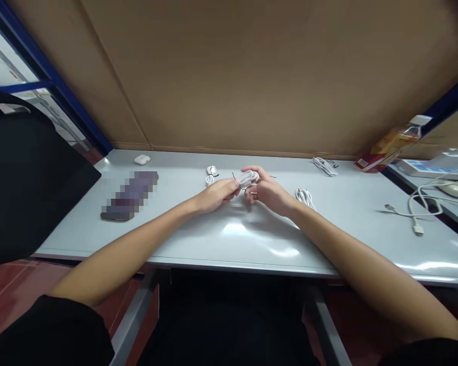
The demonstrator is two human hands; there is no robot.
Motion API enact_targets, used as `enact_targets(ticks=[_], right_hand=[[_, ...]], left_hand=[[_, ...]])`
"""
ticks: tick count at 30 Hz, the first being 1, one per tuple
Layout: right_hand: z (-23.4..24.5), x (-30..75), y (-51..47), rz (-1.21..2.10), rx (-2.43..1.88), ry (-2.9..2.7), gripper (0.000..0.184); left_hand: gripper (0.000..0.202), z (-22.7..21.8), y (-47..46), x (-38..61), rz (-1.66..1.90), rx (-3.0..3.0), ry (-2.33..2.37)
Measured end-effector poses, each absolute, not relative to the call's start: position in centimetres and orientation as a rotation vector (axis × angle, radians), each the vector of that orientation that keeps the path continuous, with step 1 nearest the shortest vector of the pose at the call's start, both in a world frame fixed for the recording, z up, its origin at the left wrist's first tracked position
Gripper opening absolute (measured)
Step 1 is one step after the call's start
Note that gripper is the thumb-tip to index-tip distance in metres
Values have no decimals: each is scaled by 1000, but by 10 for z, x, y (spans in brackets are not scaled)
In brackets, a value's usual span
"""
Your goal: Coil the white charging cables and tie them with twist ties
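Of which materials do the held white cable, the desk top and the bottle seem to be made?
Held white cable: probably soft plastic or rubber, smooth, bending in tight loops.
Desk top: painted metal or laminate, I cannot tell which; the smooth grey surface shows glossy reflections.
Bottle: likely clear plastic, since its neck looks see-through.
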State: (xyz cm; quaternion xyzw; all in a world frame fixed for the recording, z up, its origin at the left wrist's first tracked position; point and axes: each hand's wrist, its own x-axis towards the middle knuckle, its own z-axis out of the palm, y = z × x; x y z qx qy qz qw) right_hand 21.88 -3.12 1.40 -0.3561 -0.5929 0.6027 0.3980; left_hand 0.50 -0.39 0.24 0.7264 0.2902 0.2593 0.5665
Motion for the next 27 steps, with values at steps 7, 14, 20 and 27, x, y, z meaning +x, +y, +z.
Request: enact_targets(ticks=[7,14,20,27], right_hand=[[30,230,-38,735,-802,-2156,41],[24,226,-32,679,-831,-2058,29],[21,222,-32,979,-905,-1935,31],[13,219,-30,1040,-948,-1822,25]], left_hand=[[49,13,-10,0,411,1752,531],[46,12,-8,1,503,1610,530],[50,3,-9,7,579,1567,562],[55,4,-15,8,570,1717,732]])
